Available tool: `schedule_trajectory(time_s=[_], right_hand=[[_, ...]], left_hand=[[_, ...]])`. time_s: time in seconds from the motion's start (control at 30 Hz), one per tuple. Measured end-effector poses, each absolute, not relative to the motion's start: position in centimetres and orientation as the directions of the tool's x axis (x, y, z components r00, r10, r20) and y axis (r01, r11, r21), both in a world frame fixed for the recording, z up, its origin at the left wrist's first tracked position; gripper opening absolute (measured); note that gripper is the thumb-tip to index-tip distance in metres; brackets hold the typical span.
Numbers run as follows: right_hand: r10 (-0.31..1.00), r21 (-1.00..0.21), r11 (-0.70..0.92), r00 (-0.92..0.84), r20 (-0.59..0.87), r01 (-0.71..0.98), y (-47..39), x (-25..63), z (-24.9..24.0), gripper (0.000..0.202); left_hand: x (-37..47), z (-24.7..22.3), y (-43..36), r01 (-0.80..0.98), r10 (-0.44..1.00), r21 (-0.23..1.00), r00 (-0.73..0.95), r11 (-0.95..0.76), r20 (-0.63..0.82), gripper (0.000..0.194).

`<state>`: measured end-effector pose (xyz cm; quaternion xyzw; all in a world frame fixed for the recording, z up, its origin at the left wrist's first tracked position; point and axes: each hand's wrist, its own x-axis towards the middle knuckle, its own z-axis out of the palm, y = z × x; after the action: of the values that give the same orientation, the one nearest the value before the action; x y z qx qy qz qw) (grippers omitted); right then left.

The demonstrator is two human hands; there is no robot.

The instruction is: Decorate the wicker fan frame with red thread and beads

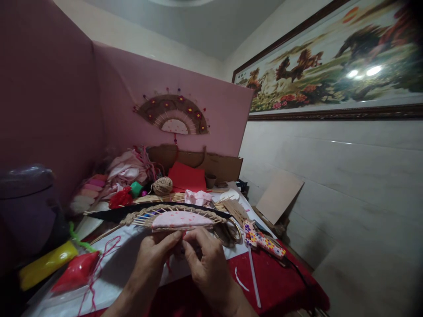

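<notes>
Both forearms come in from the worktop's near edge, angled inward and up. Left hand (152, 255): back up, thumb laid forward, fingers curled under, tips pinched near the middle of the near edge. Right hand (208, 259): just beside it, wrist bent inward, index finger and thumb bent toward the left's tips, other fingers curled. Fingertips of both nearly meet; can't tell if they touch. Hands bare, wrists low and apart.

Glue gun (262, 241) & scissors (233, 232) R, yarn ball (162, 186) behind
</notes>
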<state>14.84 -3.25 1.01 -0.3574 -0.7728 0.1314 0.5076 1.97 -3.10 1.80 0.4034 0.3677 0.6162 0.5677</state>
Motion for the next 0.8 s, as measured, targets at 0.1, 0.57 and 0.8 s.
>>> schedule_trajectory(time_s=[0.1,0.57,0.8], right_hand=[[0.660,-0.534,0.729,-0.237,0.713,0.428,-3.1,14.6,0.6,0.012],[0.644,-0.524,0.708,-0.130,0.754,0.473,-3.5,13.7,0.0,0.015],[0.694,-0.571,0.669,-0.125,0.709,0.477,-3.7,14.0,-0.2,0.014]], left_hand=[[1.9,2.0,-3.1,-0.396,0.998,0.916,-0.015,-0.069,0.069,0.019],[1.8,2.7,-3.3,-0.450,0.997,0.893,0.067,-0.005,0.039,0.025],[1.4,2.0,-2.9,-0.479,0.994,0.877,0.102,0.024,0.029,0.021]])
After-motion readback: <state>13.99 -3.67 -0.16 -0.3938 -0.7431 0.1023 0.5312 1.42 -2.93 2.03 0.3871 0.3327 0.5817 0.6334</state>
